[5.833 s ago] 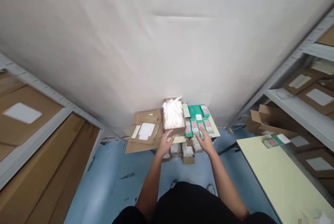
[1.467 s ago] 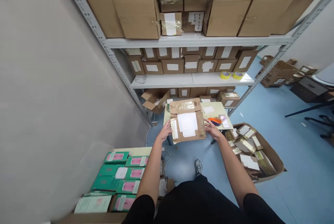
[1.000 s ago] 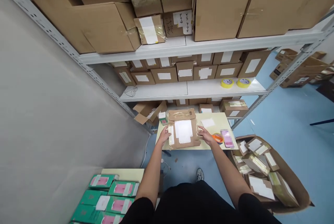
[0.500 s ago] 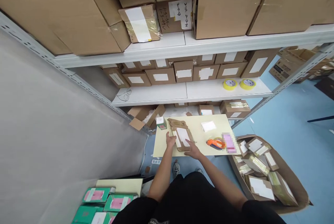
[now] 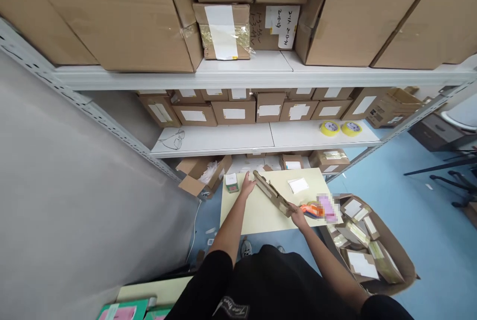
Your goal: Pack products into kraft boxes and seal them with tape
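A grey metal shelf (image 5: 238,137) spans the far side, with large brown boxes (image 5: 137,17) along its upper board and smaller labelled ones below; in front of it stands a pale yellow table (image 5: 257,213); on the floor to the table's right sits a big cardboard bin (image 5: 404,255), its parcels (image 5: 359,264) piled loosely inside; an open carton (image 5: 191,187) stands behind the table's left corner, flaps spread; the folded cardboard (image 5: 273,194) is over the middle of the table, turned on edge and slanting from far left to near right, though whether its lower edge touches the tabletop I cannot tell; the right hand (image 5: 298,215) is clamped on its near end; the left hand (image 5: 249,185) is at the far end, thumb up, and I cannot tell whether its fingers grip; a blurred purple thing (image 5: 328,207) lies at the table's right edge; white paper (image 5: 298,185) lies behind the cardboard; an orange tool (image 5: 312,209) is just beside the right hand; a small green-and-white box (image 5: 231,183) stands near the left hand; two yellow tape rolls (image 5: 341,128) lie side by side on the shelf's middle board.
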A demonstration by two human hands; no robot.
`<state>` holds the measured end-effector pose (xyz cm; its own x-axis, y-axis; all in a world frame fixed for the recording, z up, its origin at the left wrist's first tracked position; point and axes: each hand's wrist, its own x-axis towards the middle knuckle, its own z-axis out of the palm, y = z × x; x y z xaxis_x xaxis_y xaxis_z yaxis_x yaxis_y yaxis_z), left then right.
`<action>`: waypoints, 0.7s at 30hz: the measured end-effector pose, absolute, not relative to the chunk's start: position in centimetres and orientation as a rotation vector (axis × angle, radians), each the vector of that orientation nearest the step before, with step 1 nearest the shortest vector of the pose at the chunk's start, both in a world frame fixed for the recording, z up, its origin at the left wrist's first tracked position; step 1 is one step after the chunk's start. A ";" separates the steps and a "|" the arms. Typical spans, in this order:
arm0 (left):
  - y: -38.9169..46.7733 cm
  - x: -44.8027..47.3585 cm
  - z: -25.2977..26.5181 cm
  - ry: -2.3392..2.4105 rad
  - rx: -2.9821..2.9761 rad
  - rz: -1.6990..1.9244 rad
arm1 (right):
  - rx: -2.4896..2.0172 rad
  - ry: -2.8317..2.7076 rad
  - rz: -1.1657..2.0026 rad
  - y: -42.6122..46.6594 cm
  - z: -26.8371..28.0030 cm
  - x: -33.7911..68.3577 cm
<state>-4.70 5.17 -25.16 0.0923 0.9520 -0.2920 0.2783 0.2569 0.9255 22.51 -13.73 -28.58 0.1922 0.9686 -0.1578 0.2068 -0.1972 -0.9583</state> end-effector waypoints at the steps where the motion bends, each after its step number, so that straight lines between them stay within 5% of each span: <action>1: 6.1 -4.8 -25.3 1.377 1.216 0.742 | -1.599 -1.129 1.111 -13.9 -28.7 22.7; 7: 7.9 -5.3 -26.7 1.115 1.204 0.645 | -1.963 -0.723 0.979 -14.2 -29.8 22.6; 21: -0.3 -8.5 -29.0 1.208 1.026 0.880 | -1.793 -0.548 1.058 -5.1 -27.6 17.2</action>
